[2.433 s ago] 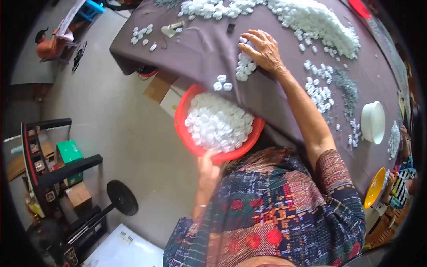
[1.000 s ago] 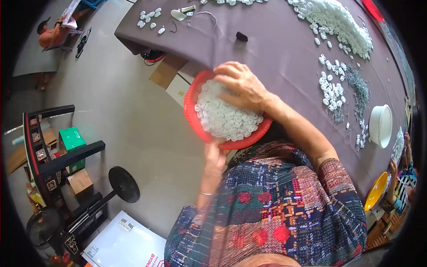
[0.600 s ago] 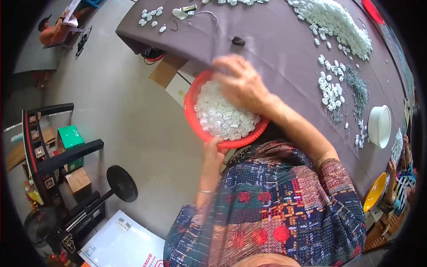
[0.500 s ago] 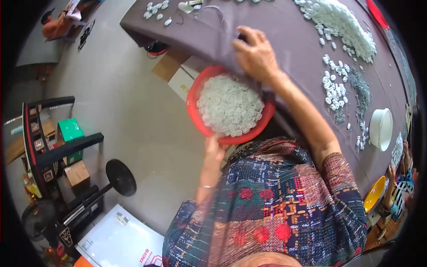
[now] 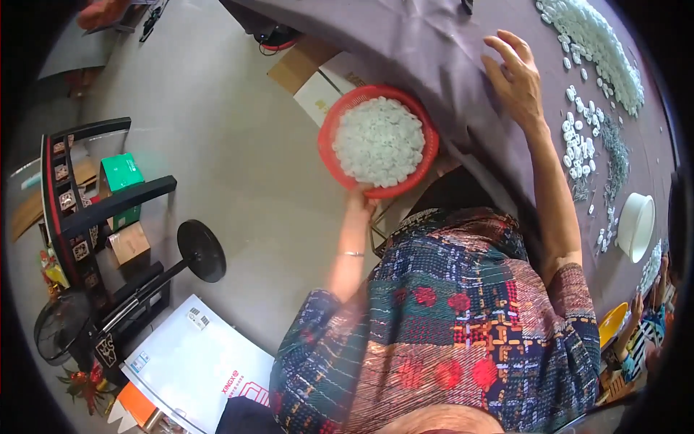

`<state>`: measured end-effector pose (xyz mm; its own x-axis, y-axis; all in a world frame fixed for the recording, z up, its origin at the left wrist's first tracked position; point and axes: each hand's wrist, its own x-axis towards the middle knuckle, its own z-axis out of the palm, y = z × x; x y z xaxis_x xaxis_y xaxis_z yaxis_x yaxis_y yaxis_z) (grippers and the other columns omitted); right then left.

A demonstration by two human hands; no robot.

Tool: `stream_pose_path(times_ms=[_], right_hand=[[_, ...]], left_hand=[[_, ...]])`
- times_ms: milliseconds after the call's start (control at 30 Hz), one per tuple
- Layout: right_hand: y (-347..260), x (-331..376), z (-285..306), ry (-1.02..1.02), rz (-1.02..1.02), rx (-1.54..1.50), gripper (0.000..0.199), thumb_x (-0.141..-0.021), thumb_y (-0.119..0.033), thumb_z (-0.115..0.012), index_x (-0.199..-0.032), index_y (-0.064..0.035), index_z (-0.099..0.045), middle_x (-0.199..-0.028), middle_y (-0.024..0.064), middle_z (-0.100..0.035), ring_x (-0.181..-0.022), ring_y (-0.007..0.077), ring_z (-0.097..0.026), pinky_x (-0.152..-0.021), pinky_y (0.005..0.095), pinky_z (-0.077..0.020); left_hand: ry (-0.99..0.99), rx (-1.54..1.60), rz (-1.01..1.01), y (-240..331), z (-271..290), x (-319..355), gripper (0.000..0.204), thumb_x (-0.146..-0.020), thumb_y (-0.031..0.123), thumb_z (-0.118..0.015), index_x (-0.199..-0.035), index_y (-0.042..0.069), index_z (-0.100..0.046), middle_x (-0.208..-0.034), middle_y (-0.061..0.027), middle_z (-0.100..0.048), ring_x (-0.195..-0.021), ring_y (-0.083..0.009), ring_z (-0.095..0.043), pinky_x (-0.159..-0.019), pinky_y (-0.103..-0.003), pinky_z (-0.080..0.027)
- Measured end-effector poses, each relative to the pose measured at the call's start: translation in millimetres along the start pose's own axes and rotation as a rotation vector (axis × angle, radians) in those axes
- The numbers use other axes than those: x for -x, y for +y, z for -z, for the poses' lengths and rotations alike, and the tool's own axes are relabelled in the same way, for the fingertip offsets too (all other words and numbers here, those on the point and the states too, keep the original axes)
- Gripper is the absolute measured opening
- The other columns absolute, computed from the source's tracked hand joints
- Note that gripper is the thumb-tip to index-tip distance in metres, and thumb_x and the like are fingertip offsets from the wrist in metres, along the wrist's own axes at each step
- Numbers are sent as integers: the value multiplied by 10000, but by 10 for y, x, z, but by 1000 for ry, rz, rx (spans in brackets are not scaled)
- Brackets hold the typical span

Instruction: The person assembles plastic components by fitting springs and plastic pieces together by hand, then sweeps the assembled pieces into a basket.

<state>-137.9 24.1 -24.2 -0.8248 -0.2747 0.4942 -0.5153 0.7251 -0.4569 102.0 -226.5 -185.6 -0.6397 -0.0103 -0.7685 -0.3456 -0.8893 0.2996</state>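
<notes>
I have the left hand (image 5: 363, 200) gripping the red basket (image 5: 326, 148) by its near rim, seemingly to steady the heaped white pieces (image 5: 379, 141) beside the cloth-covered tabletop (image 5: 434, 58). My right hand (image 5: 518, 81), loosely spread, appears empty above it.

You seem to be in a home room or small workshop; which, you can't tell. The cloth-covered table (image 5: 448, 43) bears heaped small white pieces (image 5: 600, 50); left of it stand a dark bench with armrests (image 5: 119, 206), pedestal fan (image 5: 201, 249) and brown carton (image 5: 130, 244).
</notes>
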Motion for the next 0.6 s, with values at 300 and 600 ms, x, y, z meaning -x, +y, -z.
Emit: stream_pose_path(times_ms=[300, 600], right_hand=[[-211, 425, 552, 35, -134, -67, 241, -830, -38, -588, -1066, -60, -631, -1175, 86, -565, -1033, 191, -561, -773, 291, -487], [-342, 791, 824, 28, -258, 7, 230, -807, -19, -608, -1035, -47, -627, -1108, 93, -590, -967, 198, -584, -702, 282, -509]], left_hand=[[110, 99, -24, 511, 197, -1047, 433, -752, -71, -446, -1182, -36, -409, -1144, -191, -519, -1043, -362, -542, -875, -492, -501], [181, 1, 10, 512, 237, -1385, 388, -749, -1, -514, -1129, -9, -435, -1085, -189, -527, -976, -356, -564, -784, -496, -529]])
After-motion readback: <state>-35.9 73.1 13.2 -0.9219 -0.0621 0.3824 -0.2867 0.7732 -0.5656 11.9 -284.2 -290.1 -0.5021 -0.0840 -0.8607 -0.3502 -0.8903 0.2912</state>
